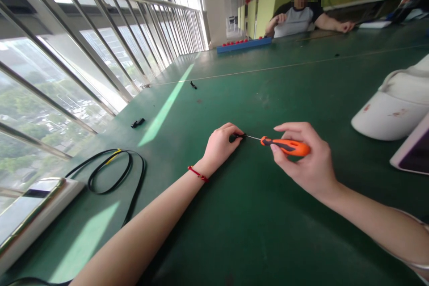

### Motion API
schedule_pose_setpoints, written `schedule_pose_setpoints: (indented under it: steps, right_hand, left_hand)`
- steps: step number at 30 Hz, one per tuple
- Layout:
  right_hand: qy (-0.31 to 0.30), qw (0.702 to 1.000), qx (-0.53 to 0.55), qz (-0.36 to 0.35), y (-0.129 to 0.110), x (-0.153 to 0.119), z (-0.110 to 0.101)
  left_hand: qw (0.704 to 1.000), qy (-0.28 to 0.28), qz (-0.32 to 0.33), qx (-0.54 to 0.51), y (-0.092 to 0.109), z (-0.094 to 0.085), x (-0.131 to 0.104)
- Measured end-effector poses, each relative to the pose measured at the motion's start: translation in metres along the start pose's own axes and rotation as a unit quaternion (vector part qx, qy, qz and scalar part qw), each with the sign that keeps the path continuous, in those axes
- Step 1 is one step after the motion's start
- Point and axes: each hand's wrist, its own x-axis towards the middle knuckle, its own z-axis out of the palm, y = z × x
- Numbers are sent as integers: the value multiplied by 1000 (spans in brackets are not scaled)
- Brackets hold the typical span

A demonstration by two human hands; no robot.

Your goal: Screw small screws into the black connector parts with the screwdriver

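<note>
Over the middle of the green table [208, 214], my right hand [308, 156] grips a screwdriver [290, 146] with an orange and black handle. Its thin metal shaft points left, and the tip meets a small black part [239, 136]. My left hand [221, 143], with a red cord bracelet on the wrist, pinches that part close to the tabletop. Fingers partly cover the part, so its exact kind is hidden. Two more small black pieces lie farther left, one [137, 123] near the railing side and another [193, 85] beyond it.
A black cable [129, 170] loops at left beside a white, glass-topped device [36, 205]. At right stand a white container [385, 111] and a pink-edged device [410, 152]. Across the table a person [298, 22] sits near a blue strip [244, 45] with red knobs. A metal railing [100, 27] borders the left.
</note>
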Motion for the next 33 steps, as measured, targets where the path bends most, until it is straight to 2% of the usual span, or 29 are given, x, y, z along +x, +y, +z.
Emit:
schedule_pose_setpoints:
  steps: [2, 6, 9, 12, 17, 19, 22, 23, 27, 28, 31, 33]
  right_hand:
    - [15, 1000, 11, 3, 0, 0, 0]
    - [-19, 999, -13, -22, -2, 1, 0]
    - [-11, 999, -8, -35, -1, 0, 0]
    - [10, 1000, 22, -19, 1, -1, 0]
    - [-37, 998, 32, 39, 4, -3, 0]
    - [-18, 998, 42, 48, 5, -3, 1]
    - [37, 998, 49, 23, 7, -2, 2]
    - [39, 998, 50, 22, 8, -2, 2]
    - [-34, 996, 51, 64, 8, -2, 2]
    - [-37, 996, 52, 69, 7, -2, 3]
    - [15, 997, 63, 50, 7, -2, 3]
    - [27, 997, 66, 39, 6, -2, 3]
  left_hand:
    - [1000, 2, -2, -7, -1, 0, 1]
    - [1000, 0, -4, -16, -1, -1, 1]
    - [1000, -4, -10, -14, -1, -1, 0]
    - [1000, -11, -10, -10, 0, -2, 0]
    - [1000, -20, -10, -6, 0, -3, 0]
    - [1000, -20, -14, -6, 0, -3, -1]
    - [1000, -18, -19, -8, 0, -3, -1]
    - [1000, -17, -21, -9, 0, -3, -1]
    - [999, -17, -26, -15, 1, -4, -1]
    - [999, -17, -27, -18, 1, -4, -1]
    - [999, -18, -30, -23, 1, -5, 0]
    - [999, -18, -31, -24, 1, -5, 0]
